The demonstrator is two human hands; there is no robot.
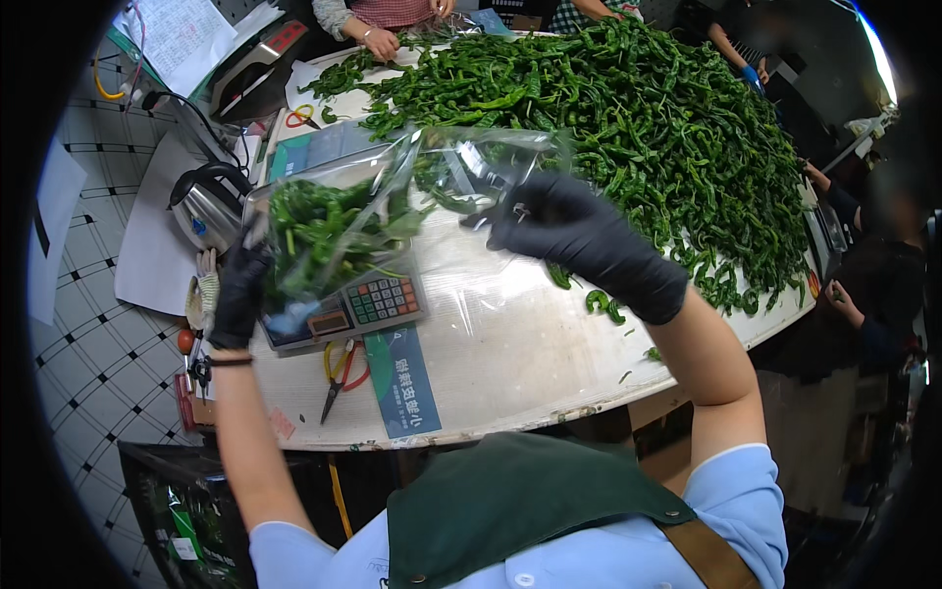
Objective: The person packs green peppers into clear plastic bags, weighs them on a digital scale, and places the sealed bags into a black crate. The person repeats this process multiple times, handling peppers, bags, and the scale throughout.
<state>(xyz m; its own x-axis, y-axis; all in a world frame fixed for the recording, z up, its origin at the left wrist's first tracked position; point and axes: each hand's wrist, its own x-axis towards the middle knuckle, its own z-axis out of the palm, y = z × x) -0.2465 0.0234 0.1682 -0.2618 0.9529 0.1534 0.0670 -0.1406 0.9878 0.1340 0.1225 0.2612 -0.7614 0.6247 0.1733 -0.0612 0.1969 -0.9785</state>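
A clear plastic bag of green peppers (324, 228) lies over a digital scale (383, 300) at the left of the table. My left hand (243, 283), in a black glove, grips the bag's left side. Black-gloved too, my right hand (570, 235) pinches the bag's clear upper part, stretched out to the right and blurred in places. Below the scale are scissors with red and yellow handles (340, 372) and a blue-green printed card (406, 390). A large heap of green peppers (625, 110) covers the table's far and right side.
A steel kettle (210, 206) stands left of the scale, with a striped glove (208, 283) below it. Another pair of scissors (302, 118) lies farther back. Co-workers' hands (381, 44) are at the far edge, others at the right. A black crate or bag (176, 508) is at lower left.
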